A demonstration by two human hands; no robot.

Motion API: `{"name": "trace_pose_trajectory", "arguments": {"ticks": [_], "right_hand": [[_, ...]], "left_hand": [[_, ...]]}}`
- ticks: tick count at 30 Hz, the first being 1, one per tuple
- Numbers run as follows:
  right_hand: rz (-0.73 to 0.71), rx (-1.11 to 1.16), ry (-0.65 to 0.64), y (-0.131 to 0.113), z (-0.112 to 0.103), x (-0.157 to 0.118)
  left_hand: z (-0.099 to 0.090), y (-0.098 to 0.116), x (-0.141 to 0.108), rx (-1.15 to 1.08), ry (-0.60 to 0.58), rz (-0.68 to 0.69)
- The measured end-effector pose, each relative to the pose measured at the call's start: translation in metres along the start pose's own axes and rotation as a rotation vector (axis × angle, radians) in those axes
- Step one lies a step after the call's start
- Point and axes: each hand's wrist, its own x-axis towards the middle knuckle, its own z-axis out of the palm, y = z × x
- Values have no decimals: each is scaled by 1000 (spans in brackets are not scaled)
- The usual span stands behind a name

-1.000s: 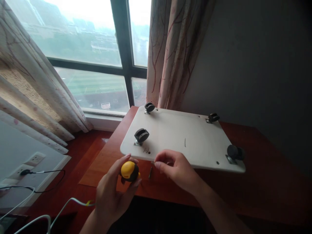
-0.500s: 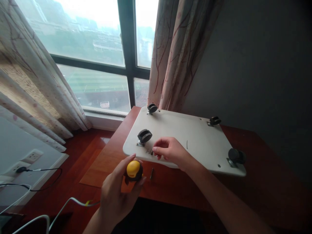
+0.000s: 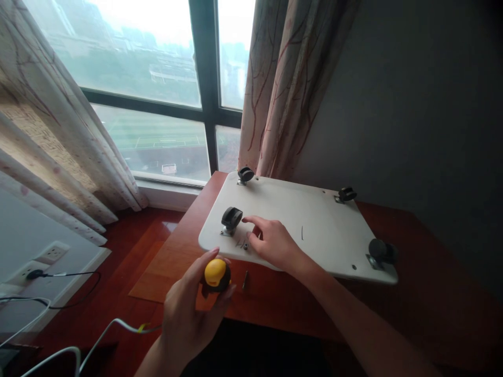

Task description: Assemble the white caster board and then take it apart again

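A white board point(image 3: 275, 209) lies on the reddish table with several black casters standing up near its corners. My right hand point(image 3: 275, 243) is over the board's near left part, its thumb and index finger apart and nothing between them. Its index fingertip is beside the near left caster point(image 3: 231, 218). Below that hand, a small dark screw point(image 3: 245, 246) shows at the board next to dark marks. My left hand point(image 3: 192, 306) is wrapped round a yellow and black screwdriver handle point(image 3: 215, 273), seen end-on in front of the board. A small metal bit point(image 3: 245, 280) lies on the table.
The table point(image 3: 157, 272) extends around the board. Window and curtains point(image 3: 271, 89) stand behind, with a dark wall at the right. White cables point(image 3: 113, 322) and a wall socket point(image 3: 53, 253) are at the lower left.
My right hand has opened its fingers and moved slightly up from the small screw, uncovering it. The near left caster has turned a little. My left hand stays put.
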Motion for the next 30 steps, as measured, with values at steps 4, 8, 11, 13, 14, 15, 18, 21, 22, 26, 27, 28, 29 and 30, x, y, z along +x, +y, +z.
{"name": "trace_pose_trajectory", "arguments": {"ticks": [4, 8, 11, 13, 14, 15, 18, 21, 22, 26, 27, 28, 29, 30], "right_hand": [[-18, 11, 60, 5, -2, -12], [-72, 147, 157, 10, -7, -48], [-116, 266, 226, 19, 0, -81], [-120, 310, 256, 30, 10, -100], [-117, 319, 263, 38, 17, -107], [-114, 321, 276, 46, 24, -113], [-81, 309, 343, 75, 47, -120], [-61, 300, 368, 99, 65, -121], [-53, 303, 371, 104, 69, -121], [-2, 339, 369, 110, 72, -121], [3, 349, 363, 109, 71, -121], [2, 357, 353, 108, 70, -122], [-2, 364, 343, 107, 69, -122], [-5, 369, 338, 106, 69, -122]], "left_hand": [[-4, 4, 5, -58, -9, -27], [-10, 8, 27, -297, 71, -35], [-14, 9, 57, -401, 191, 159], [-16, 10, 78, -399, 218, 290], [-15, 12, 88, -397, 229, 333], [-15, 13, 97, -401, 220, 360], [-9, 20, 118, -401, 212, 428], [-1, 24, 132, -386, 204, 466], [1, 24, 135, -386, 196, 475], [8, 17, 144, -375, 196, 524], [9, 15, 145, -364, 213, 544], [9, 13, 145, -350, 232, 559], [10, 12, 145, -334, 248, 566], [10, 12, 144, -316, 255, 565]]}}
